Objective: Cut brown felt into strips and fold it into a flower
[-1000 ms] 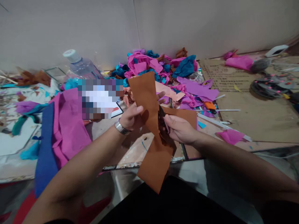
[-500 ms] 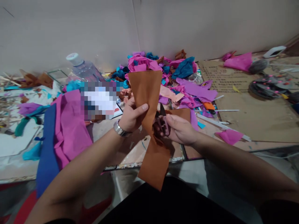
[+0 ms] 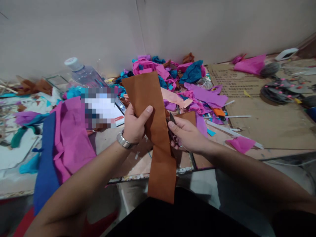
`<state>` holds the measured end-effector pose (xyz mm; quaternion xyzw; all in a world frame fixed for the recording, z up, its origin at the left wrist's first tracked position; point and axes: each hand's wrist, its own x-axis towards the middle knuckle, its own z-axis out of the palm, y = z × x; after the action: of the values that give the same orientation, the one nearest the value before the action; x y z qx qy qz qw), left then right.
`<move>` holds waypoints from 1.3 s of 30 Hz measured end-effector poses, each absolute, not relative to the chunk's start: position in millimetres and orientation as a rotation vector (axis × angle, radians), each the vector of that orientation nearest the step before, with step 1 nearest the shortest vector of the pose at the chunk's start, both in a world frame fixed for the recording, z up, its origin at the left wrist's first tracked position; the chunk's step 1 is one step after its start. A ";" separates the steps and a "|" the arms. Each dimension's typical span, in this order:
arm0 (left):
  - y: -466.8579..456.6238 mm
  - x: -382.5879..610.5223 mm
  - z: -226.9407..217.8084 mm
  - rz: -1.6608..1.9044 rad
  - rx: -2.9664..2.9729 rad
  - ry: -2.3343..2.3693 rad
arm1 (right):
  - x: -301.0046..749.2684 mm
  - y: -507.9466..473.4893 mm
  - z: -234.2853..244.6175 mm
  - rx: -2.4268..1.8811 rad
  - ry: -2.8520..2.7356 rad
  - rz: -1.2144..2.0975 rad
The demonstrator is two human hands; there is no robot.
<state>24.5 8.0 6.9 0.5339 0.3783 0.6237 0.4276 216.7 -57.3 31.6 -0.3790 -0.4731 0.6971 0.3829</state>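
Note:
A long brown strip of crepe-like paper [image 3: 158, 131] hangs in front of me, its lower end past the table edge. My left hand [image 3: 136, 123] grips it at the left side, thumb on top and fingers behind. At the strip's right edge, my right hand [image 3: 187, 133] is closed around dark scissors [image 3: 172, 119]. One dark blade points up past the thumb; most of the handles are hidden by my fingers and the paper. Another brown piece [image 3: 188, 118] lies on the table behind the right hand.
Pink and blue sheets [image 3: 71, 135] hang over the front edge at left. A bottle [image 3: 86, 74] stands behind a partly blurred phone [image 3: 118, 120]. Crumpled scraps [image 3: 148, 67] are heaped along the wall. Cardboard [image 3: 237, 115] at right bears an orange-handled tool [image 3: 219, 113] and white sticks [image 3: 247, 138].
The brown strip, pinched and twisted at its middle before, now hangs flatter and straighter. The scissors have shifted behind its right edge, and their blade shows less. My left hand has moved slightly left.

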 end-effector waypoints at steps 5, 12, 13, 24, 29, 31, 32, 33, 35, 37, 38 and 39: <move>8.5 24.7 0.5 1.517 1.407 0.982 | 218.9 -56.1 39.0 -1.030 -1.111 1.835; 7.5 26.3 -0.8 1.571 1.425 1.009 | 220.1 -51.0 41.7 -0.937 -1.352 1.477; 7.4 26.3 -0.4 1.581 1.426 1.010 | 220.6 -50.5 40.1 -0.967 -1.346 1.466; 3.2 28.0 -0.8 1.573 1.391 0.963 | 218.5 -51.1 42.4 -1.011 -1.189 1.426; 2.7 28.1 3.1 1.613 1.370 0.969 | 216.4 -52.1 41.1 -0.984 -1.224 1.414; 3.3 27.9 2.8 1.624 1.374 0.975 | 215.5 -52.2 38.1 -0.961 -1.215 1.413; 3.6 28.0 2.3 1.630 1.376 0.980 | 215.1 -52.2 36.5 -0.953 -1.209 1.414; 3.8 28.3 1.7 1.632 1.375 0.983 | 214.6 -52.1 35.0 -0.944 -1.197 1.419; 4.1 29.1 0.9 1.636 1.355 0.971 | 214.1 -52.0 32.5 -0.929 -1.171 1.436; 4.2 29.8 0.8 1.630 1.327 0.945 | 214.0 -51.8 31.4 -0.926 -1.156 1.441; 4.3 29.9 1.0 1.627 1.318 0.939 | 214.0 -51.8 31.5 -0.928 -1.153 1.443; 4.4 29.8 1.2 1.627 1.316 0.945 | 214.1 -51.8 32.0 -0.932 -1.149 1.444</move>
<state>29.8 4.4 1.2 0.5226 0.3752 0.6463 0.4104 214.1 -51.8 32.0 -0.3874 -0.4774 0.6001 0.5118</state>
